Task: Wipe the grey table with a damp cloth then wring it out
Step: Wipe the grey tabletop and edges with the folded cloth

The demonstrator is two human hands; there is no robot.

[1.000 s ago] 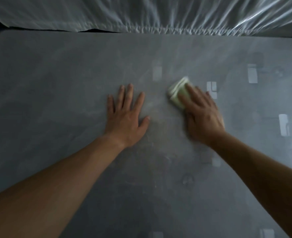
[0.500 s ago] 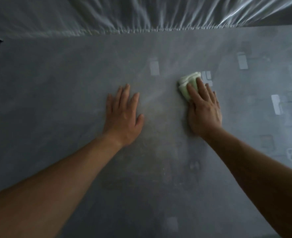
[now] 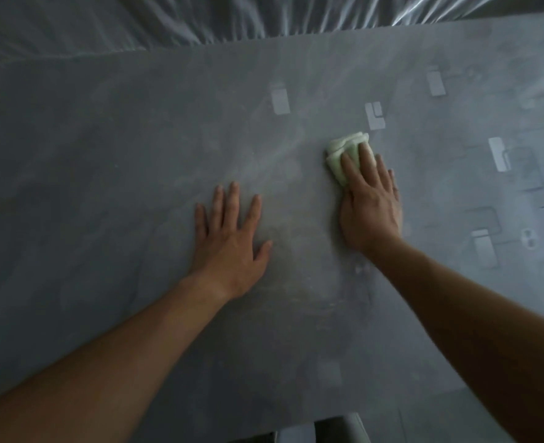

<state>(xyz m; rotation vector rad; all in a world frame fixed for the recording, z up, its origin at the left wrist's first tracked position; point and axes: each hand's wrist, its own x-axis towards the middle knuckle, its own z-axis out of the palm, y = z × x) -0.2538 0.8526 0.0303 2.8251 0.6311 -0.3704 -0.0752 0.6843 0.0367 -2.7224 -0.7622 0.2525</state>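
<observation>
Cloth (image 3: 344,155) folded, right of worktop (image 3: 104,155) centre, pressed flat under straight fingers of right hand (image 3: 371,203) for wiping; left hand (image 3: 229,238) spread flat, empty, likely bracing; wringing not yet done

One grey table (image 3: 104,187). One folded cloth (image 3: 341,151). Two hands: left hand (image 3: 229,244), right hand (image 3: 371,206). One white sheet (image 3: 200,20). Perhaps seven pale marks (image 3: 279,100) on the tabletop, some too faint to count.
</observation>
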